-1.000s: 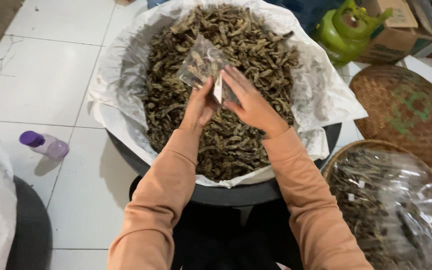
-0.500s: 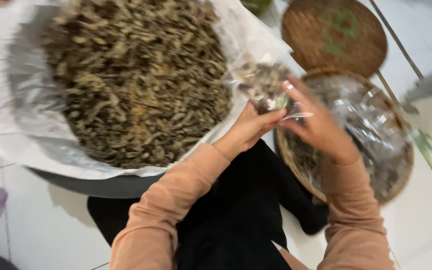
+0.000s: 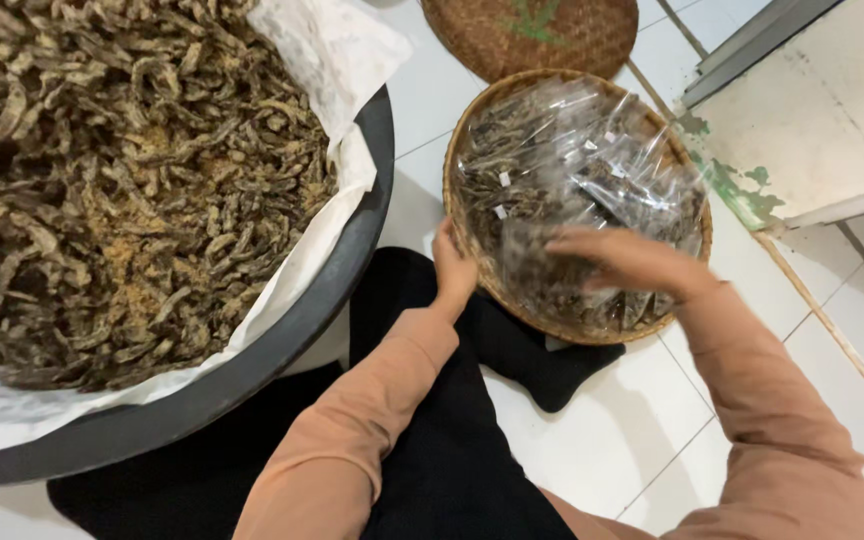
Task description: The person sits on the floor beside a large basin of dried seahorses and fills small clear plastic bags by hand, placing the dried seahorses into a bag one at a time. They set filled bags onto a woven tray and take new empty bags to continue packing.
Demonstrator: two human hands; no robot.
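A round woven basket (image 3: pixel 462 140) on the floor holds several clear plastic packets (image 3: pixel 572 170) filled with dark dried pieces. My left hand (image 3: pixel 452 272) grips the basket's near left rim. My right hand (image 3: pixel 624 258) hovers flat over the packets near the basket's front, fingers spread and slightly blurred, with nothing seen in it. To the left a large black basin (image 3: pixel 352 270), lined with white plastic (image 3: pixel 342 60), is heaped with loose dark dried strips (image 3: pixel 122 190).
A second woven tray (image 3: pixel 542 35) with a green mark lies beyond the basket. A pale wall or door base with peeling green paint (image 3: pixel 752 190) runs along the right. White floor tiles (image 3: pixel 612 430) lie under my dark-clothed legs.
The small packet held in both hands over the basin is gone from them. My view swung right; my left hand now holds the basket rim and my right hand is empty over the packets.
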